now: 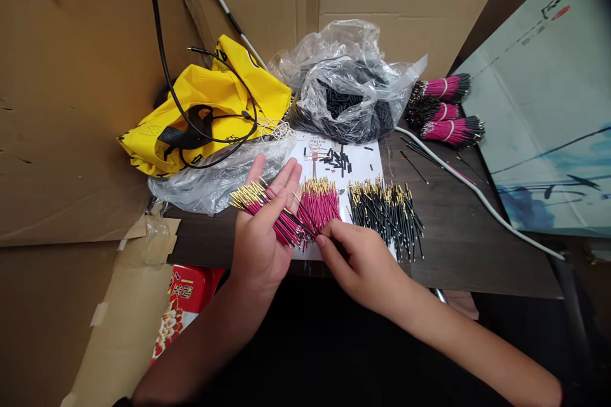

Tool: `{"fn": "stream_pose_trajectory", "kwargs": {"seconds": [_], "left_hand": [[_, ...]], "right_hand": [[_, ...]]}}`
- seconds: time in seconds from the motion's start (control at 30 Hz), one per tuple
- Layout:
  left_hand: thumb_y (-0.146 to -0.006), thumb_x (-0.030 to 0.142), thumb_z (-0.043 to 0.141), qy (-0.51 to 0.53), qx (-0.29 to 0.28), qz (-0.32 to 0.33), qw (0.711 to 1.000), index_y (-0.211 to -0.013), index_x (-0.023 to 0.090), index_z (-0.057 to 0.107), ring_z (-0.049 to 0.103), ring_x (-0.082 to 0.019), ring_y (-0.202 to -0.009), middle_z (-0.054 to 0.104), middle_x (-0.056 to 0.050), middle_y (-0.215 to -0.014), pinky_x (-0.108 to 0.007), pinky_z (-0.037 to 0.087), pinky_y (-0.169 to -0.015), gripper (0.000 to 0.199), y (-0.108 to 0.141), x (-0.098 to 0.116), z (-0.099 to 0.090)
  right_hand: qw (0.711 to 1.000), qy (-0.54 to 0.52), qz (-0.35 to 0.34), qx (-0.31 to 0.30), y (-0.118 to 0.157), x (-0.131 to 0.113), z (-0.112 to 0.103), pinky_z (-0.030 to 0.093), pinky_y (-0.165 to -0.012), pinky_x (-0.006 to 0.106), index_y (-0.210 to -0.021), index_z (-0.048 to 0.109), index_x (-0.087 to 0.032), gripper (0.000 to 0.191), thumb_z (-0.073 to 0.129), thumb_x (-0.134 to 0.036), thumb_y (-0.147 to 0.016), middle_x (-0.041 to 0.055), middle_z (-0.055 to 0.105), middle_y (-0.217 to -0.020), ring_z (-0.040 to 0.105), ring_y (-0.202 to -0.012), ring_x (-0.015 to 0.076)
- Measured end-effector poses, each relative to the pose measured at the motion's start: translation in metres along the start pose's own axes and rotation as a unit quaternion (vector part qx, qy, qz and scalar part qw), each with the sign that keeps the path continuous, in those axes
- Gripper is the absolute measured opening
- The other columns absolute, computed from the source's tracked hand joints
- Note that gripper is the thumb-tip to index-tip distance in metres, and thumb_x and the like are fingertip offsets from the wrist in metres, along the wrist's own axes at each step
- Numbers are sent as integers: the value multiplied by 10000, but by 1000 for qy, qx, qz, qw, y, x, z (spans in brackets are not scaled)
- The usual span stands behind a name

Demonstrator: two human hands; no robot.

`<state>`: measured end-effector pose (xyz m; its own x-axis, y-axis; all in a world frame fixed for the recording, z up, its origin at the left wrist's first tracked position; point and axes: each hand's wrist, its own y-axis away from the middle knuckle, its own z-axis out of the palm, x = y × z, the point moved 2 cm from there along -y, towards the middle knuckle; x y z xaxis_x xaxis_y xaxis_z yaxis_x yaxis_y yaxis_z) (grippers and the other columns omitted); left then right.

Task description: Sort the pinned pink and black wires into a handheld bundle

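Observation:
My left hand [258,238] is turned palm up, its thumb closed over a bundle of short magenta wires [284,226] with gold pin ends. Its other fingers are stretched out. A few black wires [305,219] slant across the bundle. At their lower ends, the thumb and fingertips of my right hand [360,261] are pinched together. Just beyond lies a pile of magenta wires [321,202] with gold tips, on a printed paper sheet [367,162]. Right of it is a pile of black wires [386,213] with gold tips, partly on the same sheet.
Loose black sleeves [338,161] lie on the sheet, before a clear plastic bag [344,102] full of black pieces. Tied wire bundles [449,130] sit at the back right. A yellow bag [205,108] with a black cable stands left. A white cable [496,210] crosses the dark table [458,241].

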<state>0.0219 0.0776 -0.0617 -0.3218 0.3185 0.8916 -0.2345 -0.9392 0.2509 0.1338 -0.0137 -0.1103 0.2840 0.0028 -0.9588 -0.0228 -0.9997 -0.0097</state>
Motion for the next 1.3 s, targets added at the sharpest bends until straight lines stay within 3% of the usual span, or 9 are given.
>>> {"fn": "stream_pose_trajectory", "kwargs": {"seconds": [0.4, 0.53, 0.67, 0.73, 0.83, 0.93, 1.03, 1.17, 1.3], "left_hand": [[-919, -23, 447, 8, 33, 26, 999, -1536, 261, 281, 535, -159, -1349, 660, -95, -1335, -313, 406, -1185, 699, -15, 23, -11], [-913, -22, 490, 11, 35, 11, 999, -1527, 263, 303, 545, -166, -1340, 663, -104, -1329, -313, 427, -1169, 702, -12, 21, -12], [-917, -4, 513, 9, 28, -13, 999, -1543, 258, 293, 552, -181, -1333, 657, -121, -1334, -326, 420, -1168, 714, -8, 13, -13], [-917, 11, 530, 8, 19, -24, 999, -1546, 254, 300, 550, -190, -1336, 652, -123, -1343, -337, 412, -1174, 713, -7, 10, -12], [-906, 18, 545, 5, 12, -41, 999, -1556, 250, 292, 545, -200, -1341, 649, -122, -1348, -347, 402, -1181, 735, -5, 6, -9], [-895, 9, 527, -2, 8, -62, 998, -1570, 260, 279, 554, -203, -1333, 658, -117, -1335, -360, 392, -1188, 762, -2, 4, -4], [-883, 6, 531, 0, -9, -79, 997, -1574, 264, 277, 563, -208, -1325, 665, -119, -1323, -374, 394, -1188, 780, 2, 1, 0], [-886, 24, 537, 20, -57, -96, 993, -1574, 263, 273, 534, -213, -1353, 642, -123, -1359, -367, 385, -1190, 775, 6, -5, 3], [-923, 57, 509, 39, -95, -101, 990, -1576, 271, 256, 519, -206, -1366, 623, -113, -1387, -372, 376, -1191, 732, 9, -10, 6]], "right_hand": [[996, -47, 64, -30, 27, 12, -41, 330, -577, 253, -764, 513, -196, 302, 470, -350, -1019, -37, 456, -655, 427, -611, 100], [989, 14, 117, 94, 47, 35, -74, 329, -563, 262, -794, 551, -205, 297, 495, -402, -1008, -40, 457, -612, 432, -564, 106], [945, 153, 144, 249, 64, 60, -94, 343, -568, 274, -861, 597, -206, 259, 527, -423, -984, -26, 531, -631, 460, -539, 113], [918, 263, 122, 270, 67, 68, -94, 344, -575, 280, -881, 612, -196, 232, 530, -391, -977, -8, 574, -655, 491, -549, 122], [896, 381, 84, 214, 67, 76, -82, 303, -556, 290, -793, 584, -188, 262, 514, -361, -976, 8, 573, -652, 525, -577, 138], [894, 407, 68, 176, 68, 79, -73, 263, -538, 292, -750, 575, -187, 304, 519, -382, -977, 7, 570, -652, 528, -582, 136], [889, 403, 65, 209, 67, 76, -73, 263, -539, 285, -802, 617, -188, 270, 571, -408, -953, 1, 579, -660, 509, -575, 130], [931, 269, 42, 244, 52, 52, -68, 328, -563, 268, -790, 619, -181, 229, 594, -344, -948, -14, 543, -620, 469, -552, 108], [993, 31, 13, 113, 19, 14, -41, 360, -564, 255, -804, 624, -181, 246, 563, -351, -970, -20, 555, -633, 473, -565, 99]]}}
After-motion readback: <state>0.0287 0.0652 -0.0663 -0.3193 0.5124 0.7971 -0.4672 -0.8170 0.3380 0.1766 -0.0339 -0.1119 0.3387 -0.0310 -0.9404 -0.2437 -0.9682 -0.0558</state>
